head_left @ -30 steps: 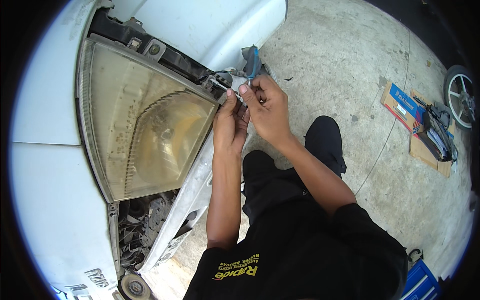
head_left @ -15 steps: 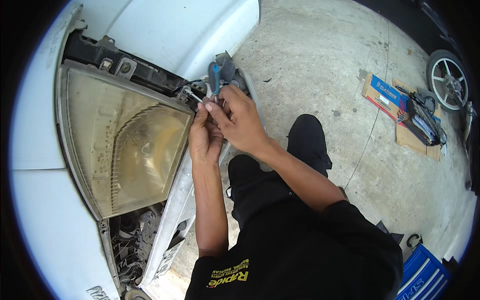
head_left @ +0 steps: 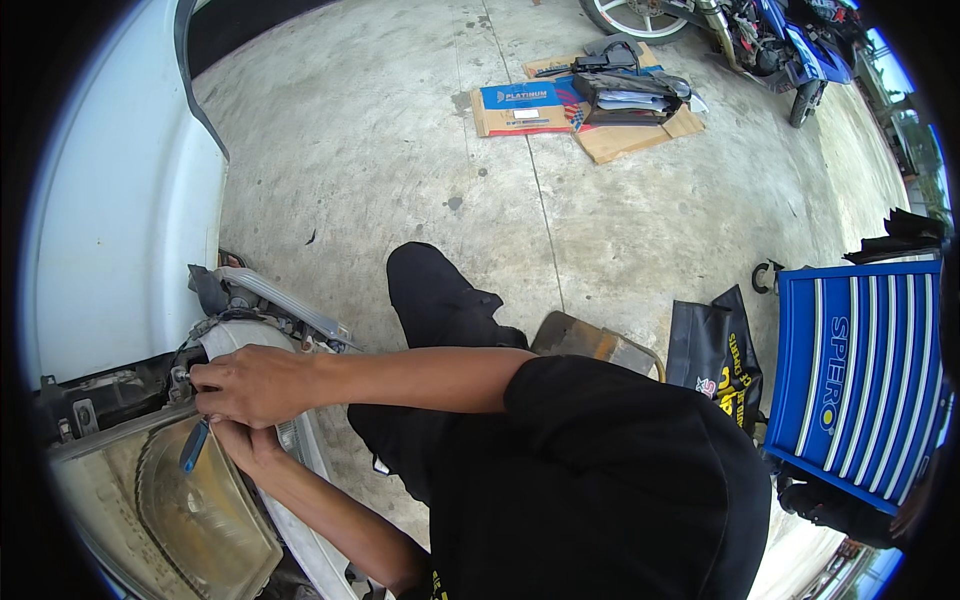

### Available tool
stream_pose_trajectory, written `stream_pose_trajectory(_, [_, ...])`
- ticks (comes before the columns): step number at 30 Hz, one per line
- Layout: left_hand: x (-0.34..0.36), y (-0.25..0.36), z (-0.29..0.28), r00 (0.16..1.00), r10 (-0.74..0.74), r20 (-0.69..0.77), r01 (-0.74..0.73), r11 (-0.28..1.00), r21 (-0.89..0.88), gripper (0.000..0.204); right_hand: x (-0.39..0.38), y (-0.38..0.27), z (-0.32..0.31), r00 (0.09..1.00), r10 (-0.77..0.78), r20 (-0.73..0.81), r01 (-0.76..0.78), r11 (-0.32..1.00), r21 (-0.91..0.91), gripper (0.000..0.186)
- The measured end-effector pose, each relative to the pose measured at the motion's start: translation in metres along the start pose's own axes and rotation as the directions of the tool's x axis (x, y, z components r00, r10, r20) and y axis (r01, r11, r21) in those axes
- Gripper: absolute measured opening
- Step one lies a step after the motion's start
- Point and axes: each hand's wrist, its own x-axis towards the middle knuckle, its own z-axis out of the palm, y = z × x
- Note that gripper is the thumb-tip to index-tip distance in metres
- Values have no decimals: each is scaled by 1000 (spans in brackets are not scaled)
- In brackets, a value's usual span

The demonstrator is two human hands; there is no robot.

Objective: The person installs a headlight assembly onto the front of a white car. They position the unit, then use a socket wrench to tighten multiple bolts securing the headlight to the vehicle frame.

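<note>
At the vehicle's headlamp (head_left: 205, 515), a yellowed clear lens, my two hands meet by its inner upper corner. My right hand (head_left: 262, 385) is closed, palm down, its fingertips at a small metal fitting (head_left: 180, 378) on the lamp mounting. A screwdriver (head_left: 194, 447) with a blue and grey handle sticks out below the right hand's fingers, handle pointing down over the lens; its shaft is hidden. Just beneath, my left hand (head_left: 245, 445) reaches up against the right hand, and its fingertips are covered. Dark wiring and a bracket (head_left: 85, 415) lie beside the lamp's upper edge.
White body panels (head_left: 120, 210) rise at the left. A blue tool cabinet (head_left: 860, 370) stands right, beside a black sheet (head_left: 715, 350). A worn low seat (head_left: 590, 345) is behind my leg. Cardboard (head_left: 640, 140) with a black case (head_left: 630, 97) lies near a blue motorcycle (head_left: 770, 50).
The view has swung right, bringing the tool cabinet and motorcycle further in. The screwdriver's handle, which pointed away from me, now points down. My right hand now covers the left fingertips.
</note>
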Motion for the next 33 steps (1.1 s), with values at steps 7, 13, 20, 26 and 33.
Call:
stream_pose_trajectory(7, [9,3,-9,989,-140,55,146,980,-132,39,15,-13,-11,855,513,-75,-454,810,370,22])
stream_pose_trajectory(13, [1,5,7,982,-172,80,185,962,-200,38,8,-13,-4,972,91,-216,-85,996,37,21])
stream_pose_trajectory(20, [-21,-4,33,1000,-13,-8,12,985,-169,36,23,-27,-19,972,229,-51,-227,973,37,20])
stream_pose_trajectory(26, [-19,-9,61,980,-159,-117,117,946,-301,28,25,-31,-14,620,774,130,-731,509,455,17])
stream_pose_trajectory(33, [-27,5,61,973,-127,-192,77,966,-246,24,16,-28,-11,998,44,52,-39,995,-87,14])
